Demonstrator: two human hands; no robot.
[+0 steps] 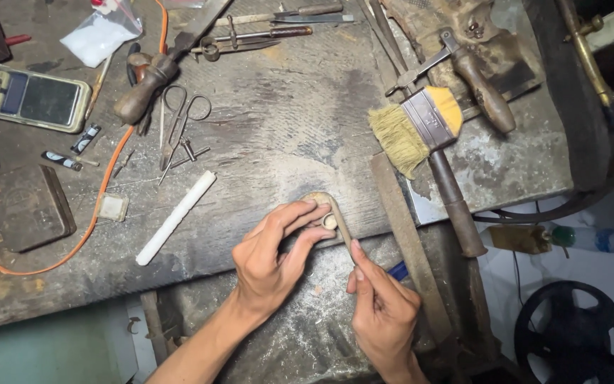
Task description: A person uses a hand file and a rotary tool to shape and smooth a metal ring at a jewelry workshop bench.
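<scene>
Containers first: I log a clear bag [101, 34] with white powder at the far left, and a dark flat tin [26, 208], lid shut, contents hidden, at the left edge. Beside these I note a pocket scale [30, 97] far left, an orange strap [97, 206] curving along the left side, a small white square block [114, 207], scissors [182, 121], a white stick [175, 217] lying diagonally at centre-left, and wood-handled tools [143, 89] toward the far edge. To the right I list a brush [421, 131] with straw-coloured bristles and a yellow band, a wooden-handled clamp tool [481, 85] beyond it, and a long flat file [410, 249] running near to far. Surface: a worn, scratched grey bench [286, 107], dusty, with a cut-out at the near edge where I work. Room: dim; a black wheel [570, 334] shows low at the near right, and brass tubing [588, 50] at the far right. Work piece: a small pale ring [330, 221] sits on a wooden peg [325, 203] at the near bench edge, centre. My left hand [271, 259] pinches the ring, thumb and forefinger narrowed around it, touching it. My right hand [381, 309] grips a thin stick tool [344, 231] between thumb and fingers, closed on its near end; the tool's far part lies just right of the ring, against it.
</scene>
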